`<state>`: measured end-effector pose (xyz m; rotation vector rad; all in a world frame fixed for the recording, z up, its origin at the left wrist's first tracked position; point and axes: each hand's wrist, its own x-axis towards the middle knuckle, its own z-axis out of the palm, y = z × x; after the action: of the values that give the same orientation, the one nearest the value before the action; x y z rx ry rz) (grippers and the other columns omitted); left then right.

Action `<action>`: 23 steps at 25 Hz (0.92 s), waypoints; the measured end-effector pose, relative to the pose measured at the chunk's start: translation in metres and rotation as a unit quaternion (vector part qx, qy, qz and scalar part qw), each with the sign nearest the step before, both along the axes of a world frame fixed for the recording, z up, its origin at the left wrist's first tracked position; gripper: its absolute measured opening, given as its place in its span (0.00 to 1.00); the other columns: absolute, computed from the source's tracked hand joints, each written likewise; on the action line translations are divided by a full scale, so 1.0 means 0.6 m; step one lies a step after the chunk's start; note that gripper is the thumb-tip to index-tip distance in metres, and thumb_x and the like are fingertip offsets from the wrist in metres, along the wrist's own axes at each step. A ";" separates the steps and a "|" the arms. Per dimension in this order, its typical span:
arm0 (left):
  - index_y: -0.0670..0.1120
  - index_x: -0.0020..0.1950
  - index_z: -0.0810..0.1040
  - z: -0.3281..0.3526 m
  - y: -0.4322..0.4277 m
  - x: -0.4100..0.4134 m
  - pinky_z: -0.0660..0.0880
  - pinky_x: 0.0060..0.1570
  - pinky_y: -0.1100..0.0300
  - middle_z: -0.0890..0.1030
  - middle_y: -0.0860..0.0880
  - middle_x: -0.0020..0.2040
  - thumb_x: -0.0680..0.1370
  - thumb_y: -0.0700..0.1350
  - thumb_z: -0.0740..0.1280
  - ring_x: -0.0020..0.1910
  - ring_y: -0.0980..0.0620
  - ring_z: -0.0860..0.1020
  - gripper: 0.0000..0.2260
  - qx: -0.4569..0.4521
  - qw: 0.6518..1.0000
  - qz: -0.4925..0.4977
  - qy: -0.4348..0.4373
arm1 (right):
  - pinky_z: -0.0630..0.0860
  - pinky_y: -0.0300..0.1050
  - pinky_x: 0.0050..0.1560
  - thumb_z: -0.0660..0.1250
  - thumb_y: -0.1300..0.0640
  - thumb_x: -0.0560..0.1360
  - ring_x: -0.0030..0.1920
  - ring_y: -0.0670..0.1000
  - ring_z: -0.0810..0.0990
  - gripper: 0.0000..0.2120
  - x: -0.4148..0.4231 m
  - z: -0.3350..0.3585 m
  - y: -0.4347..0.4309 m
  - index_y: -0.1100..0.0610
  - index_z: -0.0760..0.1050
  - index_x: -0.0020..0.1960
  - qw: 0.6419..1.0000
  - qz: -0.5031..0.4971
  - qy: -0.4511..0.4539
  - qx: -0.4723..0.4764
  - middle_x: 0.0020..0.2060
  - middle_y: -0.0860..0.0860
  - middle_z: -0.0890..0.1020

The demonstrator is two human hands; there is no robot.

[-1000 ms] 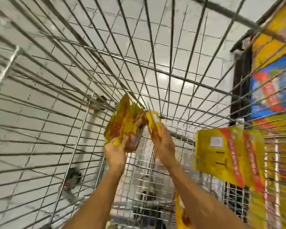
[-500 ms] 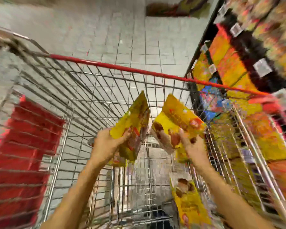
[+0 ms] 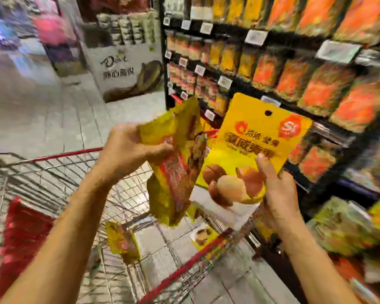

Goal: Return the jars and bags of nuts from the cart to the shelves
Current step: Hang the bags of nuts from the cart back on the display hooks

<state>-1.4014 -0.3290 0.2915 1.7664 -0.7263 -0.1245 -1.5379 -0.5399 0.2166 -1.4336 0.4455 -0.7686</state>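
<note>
My right hand (image 3: 279,194) grips a nut bag (image 3: 255,141) labelled "洽洽 坚果". My left hand (image 3: 127,150) grips a blurred bag (image 3: 176,172). Display (image 3: 127,69) reads "Dove".

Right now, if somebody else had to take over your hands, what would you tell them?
Left hand: grips a bunch of yellow bags above the cart; too blurred to count them.
Right hand: holds one yellow nut bag upright, close to the shelves on the right.
Done: these bags are out of the cart, but not yet shelved.
Left: shelve them, then fetch the leftover bags lying in the cart, at least two. No jars in view.
</note>
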 end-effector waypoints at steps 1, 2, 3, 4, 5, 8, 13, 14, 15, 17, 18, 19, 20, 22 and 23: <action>0.40 0.47 0.83 0.018 -0.024 -0.017 0.80 0.40 0.62 0.85 0.53 0.36 0.64 0.43 0.76 0.36 0.60 0.81 0.13 0.008 0.999 -0.036 -0.010 | 0.74 0.57 0.60 0.68 0.37 0.64 0.55 0.52 0.81 0.17 -0.036 0.015 -0.010 0.42 0.82 0.48 1.000 -0.012 -0.011 -0.004 0.50 0.45 0.84; 0.43 0.45 0.84 0.034 -0.048 -0.033 0.80 0.41 0.60 0.85 0.52 0.39 0.63 0.46 0.76 0.38 0.57 0.82 0.14 0.010 0.998 -0.062 -0.018 | 0.74 0.57 0.60 0.69 0.35 0.63 0.54 0.50 0.82 0.17 -0.068 0.027 -0.022 0.40 0.82 0.48 0.999 -0.032 -0.015 -0.005 0.50 0.44 0.85; 0.46 0.44 0.84 0.045 -0.073 -0.047 0.80 0.40 0.60 0.86 0.52 0.40 0.62 0.47 0.76 0.39 0.56 0.83 0.12 -0.006 0.996 -0.084 -0.021 | 0.75 0.56 0.59 0.69 0.33 0.61 0.51 0.49 0.82 0.17 -0.100 0.037 -0.033 0.39 0.82 0.46 0.998 -0.057 -0.010 -0.007 0.46 0.43 0.85; 0.47 0.43 0.84 0.054 -0.105 -0.062 0.81 0.40 0.60 0.86 0.52 0.40 0.63 0.46 0.76 0.39 0.55 0.83 0.10 -0.034 0.994 -0.107 -0.012 | 0.76 0.54 0.56 0.69 0.32 0.59 0.47 0.47 0.83 0.17 -0.138 0.047 -0.048 0.38 0.82 0.44 0.996 -0.088 -0.010 -0.010 0.42 0.41 0.85; 0.47 0.42 0.84 0.059 -0.139 -0.081 0.80 0.40 0.59 0.86 0.51 0.40 0.64 0.45 0.76 0.40 0.54 0.84 0.08 -0.068 0.990 -0.127 0.006 | 0.77 0.51 0.53 0.69 0.31 0.58 0.44 0.45 0.83 0.16 -0.179 0.056 -0.061 0.36 0.81 0.42 0.993 -0.117 -0.015 -0.013 0.40 0.39 0.85; 0.50 0.37 0.85 0.076 -0.248 -0.147 0.78 0.36 0.66 0.85 0.54 0.37 0.66 0.49 0.72 0.37 0.57 0.83 0.04 -0.122 0.972 -0.198 0.025 | 0.80 0.36 0.40 0.70 0.33 0.59 0.42 0.41 0.83 0.13 -0.298 0.085 -0.107 0.34 0.80 0.43 0.981 -0.188 -0.040 -0.006 0.40 0.38 0.85; 0.52 0.33 0.83 0.098 -0.433 -0.280 0.78 0.36 0.63 0.84 0.57 0.33 0.71 0.51 0.70 0.34 0.61 0.81 0.08 -0.164 0.959 -0.230 0.039 | 0.79 0.46 0.48 0.71 0.36 0.58 0.47 0.46 0.83 0.21 -0.483 0.124 -0.203 0.46 0.81 0.47 0.945 -0.321 -0.057 0.029 0.46 0.44 0.85; 0.51 0.33 0.83 0.102 -0.469 -0.311 0.78 0.37 0.63 0.84 0.57 0.33 0.73 0.49 0.70 0.33 0.61 0.81 0.09 -0.176 0.954 -0.238 0.052 | 0.79 0.45 0.48 0.71 0.36 0.58 0.47 0.45 0.83 0.21 -0.518 0.133 -0.223 0.46 0.81 0.46 0.939 -0.338 -0.061 0.028 0.47 0.45 0.85; 0.50 0.33 0.83 0.107 -0.504 -0.345 0.78 0.35 0.65 0.84 0.57 0.33 0.74 0.47 0.69 0.33 0.61 0.81 0.10 -0.187 0.948 -0.249 0.066 | 0.79 0.43 0.46 0.72 0.37 0.59 0.46 0.44 0.83 0.18 -0.551 0.142 -0.243 0.43 0.82 0.45 0.934 -0.350 -0.062 0.022 0.46 0.44 0.85; 0.48 0.33 0.82 0.113 -0.571 -0.411 0.76 0.33 0.68 0.83 0.56 0.32 0.75 0.44 0.68 0.31 0.62 0.80 0.10 -0.209 0.935 -0.272 0.087 | 0.80 0.39 0.42 0.73 0.38 0.61 0.42 0.42 0.84 0.10 -0.616 0.161 -0.280 0.39 0.82 0.41 0.932 -0.359 -0.053 -0.002 0.41 0.42 0.85; 0.48 0.34 0.81 0.115 -0.598 -0.437 0.76 0.32 0.68 0.83 0.56 0.32 0.75 0.45 0.69 0.31 0.62 0.80 0.09 -0.219 0.930 -0.277 0.096 | 0.80 0.39 0.42 0.73 0.38 0.61 0.41 0.42 0.84 0.10 -0.641 0.168 -0.297 0.39 0.82 0.40 0.931 -0.363 -0.045 -0.015 0.39 0.42 0.85; 0.48 0.35 0.81 0.114 -0.620 -0.459 0.76 0.33 0.68 0.84 0.56 0.33 0.74 0.46 0.69 0.32 0.61 0.81 0.08 -0.226 0.927 -0.280 0.107 | 0.79 0.40 0.43 0.71 0.37 0.60 0.41 0.43 0.84 0.11 -0.661 0.173 -0.313 0.40 0.83 0.40 0.929 -0.366 -0.037 -0.024 0.39 0.42 0.86; 0.48 0.37 0.81 0.112 -0.644 -0.482 0.76 0.33 0.67 0.84 0.56 0.34 0.73 0.47 0.70 0.33 0.61 0.81 0.06 -0.231 0.923 -0.283 0.120 | 0.79 0.42 0.45 0.69 0.37 0.59 0.42 0.44 0.84 0.13 -0.686 0.178 -0.330 0.40 0.83 0.40 0.928 -0.371 -0.031 -0.030 0.39 0.42 0.86; 0.47 0.40 0.81 0.108 -0.687 -0.518 0.78 0.36 0.64 0.85 0.54 0.37 0.69 0.52 0.71 0.35 0.58 0.82 0.08 -0.235 0.917 -0.290 0.142 | 0.77 0.45 0.48 0.68 0.35 0.58 0.42 0.44 0.84 0.14 -0.726 0.189 -0.363 0.39 0.83 0.40 0.925 -0.376 -0.025 -0.039 0.39 0.42 0.85; 0.47 0.41 0.81 0.108 -0.705 -0.533 0.79 0.38 0.62 0.85 0.53 0.38 0.67 0.53 0.71 0.36 0.57 0.83 0.10 -0.233 0.915 -0.292 0.149 | 0.76 0.46 0.48 0.67 0.36 0.58 0.42 0.43 0.83 0.13 -0.741 0.193 -0.379 0.38 0.82 0.39 0.925 -0.378 -0.025 -0.043 0.38 0.42 0.85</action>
<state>-1.7211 -0.7521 0.3565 1.0063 -0.9473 -0.5662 -1.9822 -0.7670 0.3325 -1.3080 0.9596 -1.4504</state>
